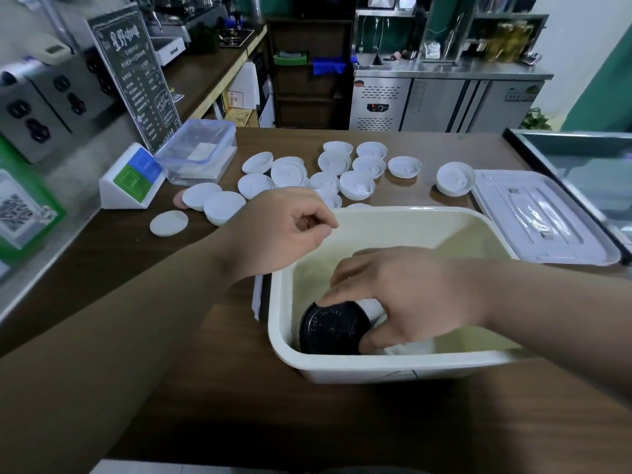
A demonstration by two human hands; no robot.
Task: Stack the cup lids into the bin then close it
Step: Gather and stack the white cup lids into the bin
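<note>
Your right hand (403,295) covers most of the white lids (410,347) behind the black lid (333,328) in the bin (376,369). Lettering on the menu board (136,80) is too small to read; the glass case (588,159) runs off frame.

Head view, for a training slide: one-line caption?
Right hand holds a black lid inside the white bin; white lids lie scattered behind.
</note>
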